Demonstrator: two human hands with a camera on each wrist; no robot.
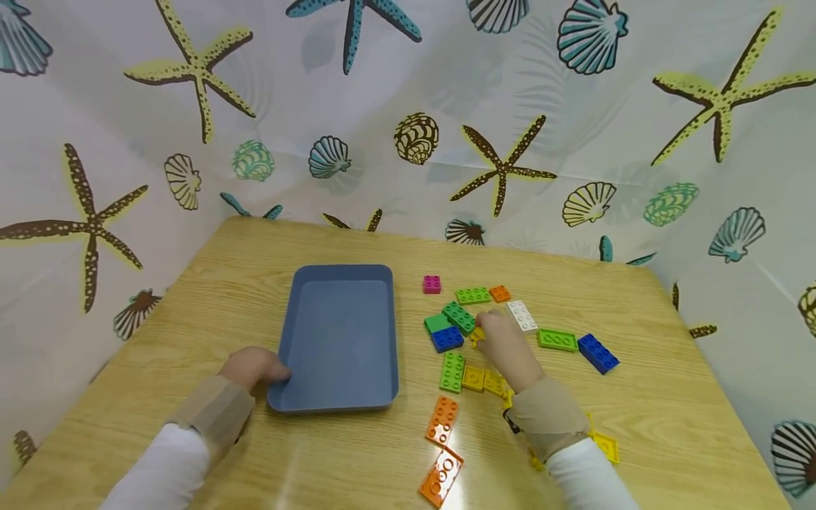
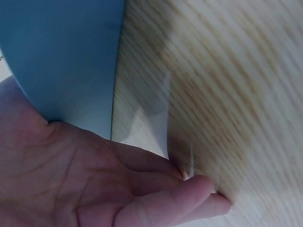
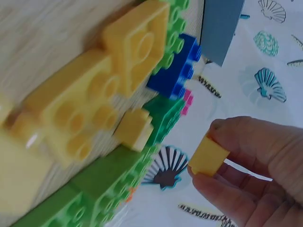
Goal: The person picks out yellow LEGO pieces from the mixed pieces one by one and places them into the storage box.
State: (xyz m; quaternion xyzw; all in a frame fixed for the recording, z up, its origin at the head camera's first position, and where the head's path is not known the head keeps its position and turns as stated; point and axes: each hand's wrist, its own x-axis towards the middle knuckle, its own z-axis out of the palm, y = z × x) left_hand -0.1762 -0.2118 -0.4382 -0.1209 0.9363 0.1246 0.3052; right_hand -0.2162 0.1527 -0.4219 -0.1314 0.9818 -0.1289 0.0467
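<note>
My left hand (image 1: 253,365) is at the near left corner of a grey-blue tray (image 1: 338,409). Its thumb hooks over the rim, while in the left wrist view the palm lies against the tray's outer wall and the fingers rest loosely by the tabletop. Between thumb and fingertips, my right hand (image 3: 255,165) pinches a small yellow toy brick (image 3: 208,156), raised above the other bricks. Below it in the head view lie a dark green brick (image 1: 459,318), a blue brick (image 1: 448,339) and a white brick (image 1: 522,316).
More bricks lie right of the tray: a pink one (image 1: 431,285), a lime one (image 1: 452,372), two orange ones nearer me, including a flat orange brick (image 1: 442,420), and a blue brick (image 1: 598,353) at far right. Several yellow pieces sit around my right forearm. A patterned cloth (image 1: 382,191) hangs behind.
</note>
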